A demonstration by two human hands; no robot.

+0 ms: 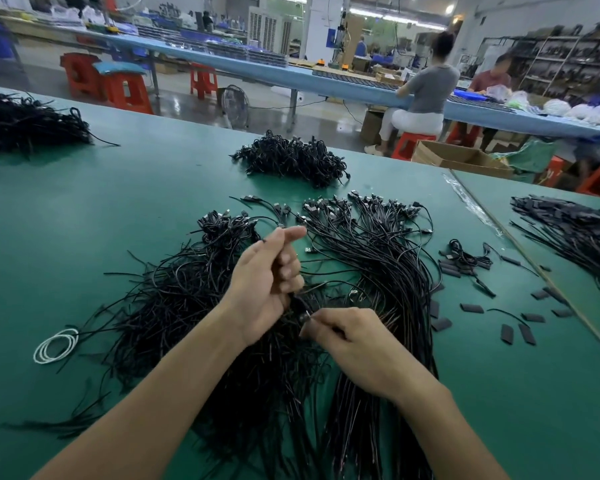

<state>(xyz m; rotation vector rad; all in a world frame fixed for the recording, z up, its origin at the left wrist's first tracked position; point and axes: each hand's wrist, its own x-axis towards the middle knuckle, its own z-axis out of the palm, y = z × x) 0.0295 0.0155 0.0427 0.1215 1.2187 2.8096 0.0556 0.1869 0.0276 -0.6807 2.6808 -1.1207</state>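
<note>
Black cable (300,308): runs between both hands, over the tangled heap, above the middle of the desk's near edge.
Left hand (267,282): grips the black cable, lower fingers curled round it, forefinger raised and almost straight.
Right hand (354,344): pinches the end of the black cable between thumb and fingertips, just beside the heel of the left hand.
Tangled heap (174,299): spreads under and left of the forearms, reaching down to the near edge.
Fanned bundle (378,258): lies right of the hands, plugs pointing toward the far edge, tails running to the near edge.
Far pile (291,161): sits near the far edge, well apart from the hands.
Corner pile (25,123): sits at the far left corner.
White coil (54,346): lies flat near the left edge, touching the fringe of the tangled heap.
Flat sleeves (471,308): lie scattered near the right edge, beside the fanned bundle.
Desk (118,188): wears a green mat.
Next desk (551,341): butts against the right edge, bears another cable heap (575,233).
</note>
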